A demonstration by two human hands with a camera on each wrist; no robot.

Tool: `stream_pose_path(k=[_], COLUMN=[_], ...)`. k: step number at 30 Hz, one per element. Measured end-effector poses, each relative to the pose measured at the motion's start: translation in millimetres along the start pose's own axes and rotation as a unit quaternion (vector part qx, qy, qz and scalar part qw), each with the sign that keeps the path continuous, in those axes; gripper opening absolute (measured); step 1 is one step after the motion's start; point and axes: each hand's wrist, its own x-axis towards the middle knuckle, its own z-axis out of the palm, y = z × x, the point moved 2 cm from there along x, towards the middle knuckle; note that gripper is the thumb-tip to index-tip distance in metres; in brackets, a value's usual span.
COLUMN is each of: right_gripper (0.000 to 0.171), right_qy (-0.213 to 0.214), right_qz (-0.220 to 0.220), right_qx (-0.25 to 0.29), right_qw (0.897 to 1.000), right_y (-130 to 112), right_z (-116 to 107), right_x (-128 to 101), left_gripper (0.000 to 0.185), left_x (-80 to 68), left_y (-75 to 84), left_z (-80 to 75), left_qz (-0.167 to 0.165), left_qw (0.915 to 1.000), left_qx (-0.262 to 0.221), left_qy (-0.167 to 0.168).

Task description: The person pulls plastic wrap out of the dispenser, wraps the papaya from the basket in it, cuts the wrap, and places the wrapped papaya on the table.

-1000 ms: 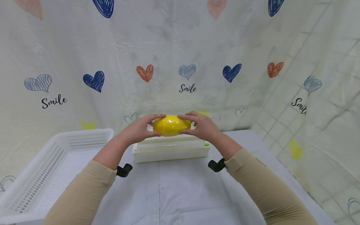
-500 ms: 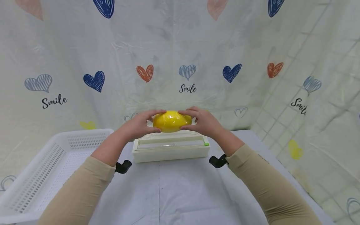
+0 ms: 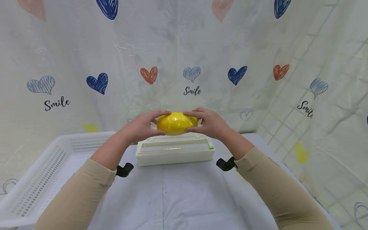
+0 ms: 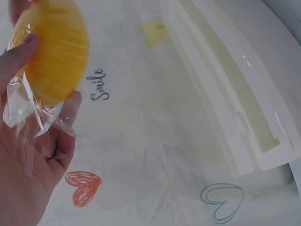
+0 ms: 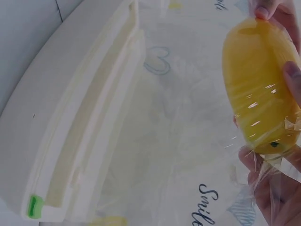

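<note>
Nearest the viewer, two beige sleeves point(image 3: 86, 188) reach forward over the pale cloth-covered table point(image 3: 184, 198), each wrist carrying a small black camera mount. Beyond them the left hand point(image 3: 141, 127) and the right hand point(image 3: 211, 124) meet around a yellow fruit point(image 3: 176, 123), which hangs in the air just above the white film dispenser point(image 3: 175, 153) and does not touch it. The fruit's long axis runs left to right, so each hand takes one end, thumb below and fingers curled over the top; neither hand is nearer than the other. Both are clamped on it. The wrist views show the fruit as a smooth, glossy oval under clear cling film point(image 5: 263, 174), which is stretched tight over the skin and bunches into crinkled tails at both ends. The dispenser is a long, boxy, matte plastic trough with a green tab point(image 5: 33, 205) at one end. To the left stands a white perforated basket point(image 3: 43, 172); behind everything hangs a wrinkled heart-printed sheet point(image 3: 184, 64).
</note>
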Motion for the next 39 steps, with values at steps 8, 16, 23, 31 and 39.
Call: stream_pose_path(k=[8,16,23,31,39], right_gripper=[0.063,0.063,0.059,0.057,0.056], right_qy=[-0.04,-0.078,-0.114,-0.129,-0.127], right_qz=[0.0,0.014,0.058,0.102,0.098], right_qx=[0.007,0.052,0.116,0.165,0.152], right_qw=[0.999,0.996,0.985,0.973,0.975], right_y=[-1.8,-0.2,8.9,20.4,24.4], right_z=[10.1,43.2,75.4,99.1,105.5], right_x=[-22.9,-56.0,-75.9,-83.9,-84.4], left_gripper=[0.07,0.069,0.07,0.072,0.079], left_x=[-20.3,-46.8,-59.7,-64.0,-66.2], left_y=[2.5,-8.3,-29.7,-40.0,-39.3], left_z=[22.7,61.6,97.2,115.2,119.1], left_qz=[-0.02,-0.056,-0.078,-0.067,-0.055], left_qw=[0.9994,0.9961,0.9926,0.9957,0.9976], left_qx=[0.001,-0.032,-0.066,-0.032,0.036], left_qy=[-0.029,-0.059,-0.066,-0.056,-0.024])
